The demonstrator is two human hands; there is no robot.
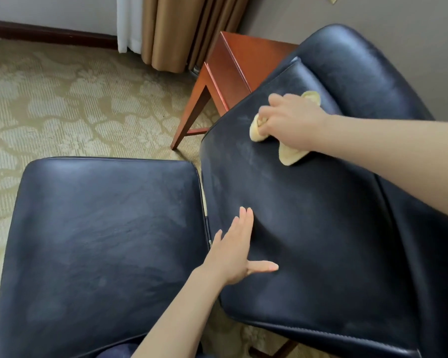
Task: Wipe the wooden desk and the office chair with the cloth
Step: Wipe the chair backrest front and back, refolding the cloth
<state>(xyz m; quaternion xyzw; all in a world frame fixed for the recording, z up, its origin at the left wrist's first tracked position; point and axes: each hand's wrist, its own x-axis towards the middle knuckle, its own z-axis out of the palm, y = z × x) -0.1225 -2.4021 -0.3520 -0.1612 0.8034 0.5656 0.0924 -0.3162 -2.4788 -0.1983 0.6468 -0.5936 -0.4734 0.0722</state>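
Note:
The dark blue leather chair seat (308,241) fills the right half of the view, with its curved backrest (360,63) behind. My right hand (292,122) grips a crumpled yellow cloth (290,156) and presses it on the far part of the seat cushion. Bits of the cloth stick out around the fingers. My left hand (236,251) lies flat on the near left part of the same cushion, fingers straight and thumb spread. A corner of the reddish wooden desk (230,71) shows behind the chair, against the wall.
A matching dark blue padded stool (101,241) stands close on the left of the chair. Patterned beige carpet (62,107) covers the floor. Brown curtains (186,29) hang at the back beside the desk. A grey wall (398,16) rises behind the chair.

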